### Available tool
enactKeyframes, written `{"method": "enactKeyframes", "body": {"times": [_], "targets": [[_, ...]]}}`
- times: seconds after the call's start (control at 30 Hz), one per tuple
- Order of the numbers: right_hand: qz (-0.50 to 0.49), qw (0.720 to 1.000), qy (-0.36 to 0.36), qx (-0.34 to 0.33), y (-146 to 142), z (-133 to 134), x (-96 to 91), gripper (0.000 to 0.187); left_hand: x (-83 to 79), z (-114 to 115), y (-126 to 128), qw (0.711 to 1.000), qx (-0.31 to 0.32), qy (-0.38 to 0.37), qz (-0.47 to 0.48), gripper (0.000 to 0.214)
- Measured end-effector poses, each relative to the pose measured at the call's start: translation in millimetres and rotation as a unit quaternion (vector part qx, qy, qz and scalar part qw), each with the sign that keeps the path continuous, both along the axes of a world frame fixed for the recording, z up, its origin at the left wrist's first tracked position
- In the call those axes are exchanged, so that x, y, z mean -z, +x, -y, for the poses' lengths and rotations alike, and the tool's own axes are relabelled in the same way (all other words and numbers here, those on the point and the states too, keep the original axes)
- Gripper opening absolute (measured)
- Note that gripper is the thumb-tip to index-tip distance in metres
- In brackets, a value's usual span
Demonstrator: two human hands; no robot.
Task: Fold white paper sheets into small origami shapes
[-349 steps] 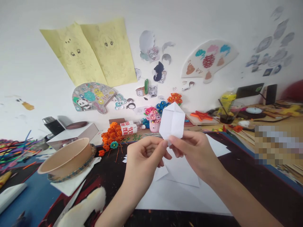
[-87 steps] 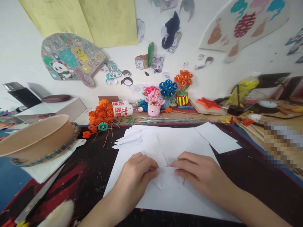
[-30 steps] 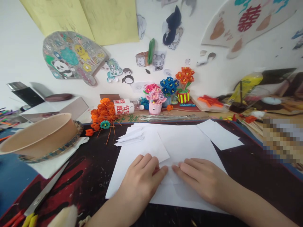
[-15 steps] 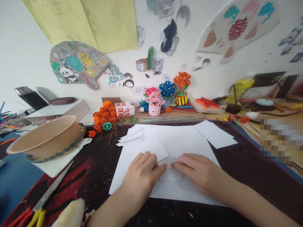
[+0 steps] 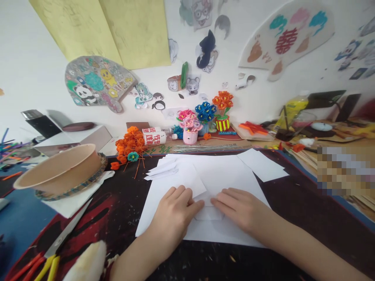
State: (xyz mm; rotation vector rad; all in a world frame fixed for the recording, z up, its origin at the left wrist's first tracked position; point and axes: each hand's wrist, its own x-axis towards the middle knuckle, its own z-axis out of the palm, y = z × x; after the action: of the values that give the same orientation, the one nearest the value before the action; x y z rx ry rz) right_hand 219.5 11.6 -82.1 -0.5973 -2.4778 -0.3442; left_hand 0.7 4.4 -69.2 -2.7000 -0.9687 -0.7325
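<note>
A small folded piece of white paper (image 5: 209,214) lies in front of me, with creases running across it. My left hand (image 5: 175,210) grips its left side, fingers curled and thumb along the fold. At the right side, the bunched fingertips of my right hand (image 5: 244,210) press on the same paper. Parts of its edges are hidden under both hands. Beneath it spreads a larger stack of white sheets (image 5: 228,168). Folded paper pieces (image 5: 161,171) rest on the stack's upper left, and a loose cut sheet (image 5: 265,167) overlaps its upper right corner.
Scissors (image 5: 66,236) with red and yellow handles lie left, below a tan bowl (image 5: 58,168). Orange pipe-cleaner flowers (image 5: 131,142), a white bottle (image 5: 155,136) and small flower pots (image 5: 190,136) line the back. Wooden sticks (image 5: 306,162) are at right.
The camera view has shifted slightly. Both hands stay on the folded paper with little movement, and its lower flap now shows as a flatter, clearer rectangle.
</note>
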Motion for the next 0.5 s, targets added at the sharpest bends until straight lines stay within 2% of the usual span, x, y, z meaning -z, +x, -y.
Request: {"method": "enactKeyframes", "body": {"times": [0.17,0.5], "targets": [[0.005,1.0,0.019,-0.008,-1.8,1.5,2.7,0.042,-4.2,2.8,1.2,1.0,0.005,0.003,-0.017,0.032],[0.002,1.0,0.016,0.026,-4.7,5.2,3.1,0.039,-8.8,4.9,2.2,0.997,-0.011,0.018,-0.078,0.025]]}}
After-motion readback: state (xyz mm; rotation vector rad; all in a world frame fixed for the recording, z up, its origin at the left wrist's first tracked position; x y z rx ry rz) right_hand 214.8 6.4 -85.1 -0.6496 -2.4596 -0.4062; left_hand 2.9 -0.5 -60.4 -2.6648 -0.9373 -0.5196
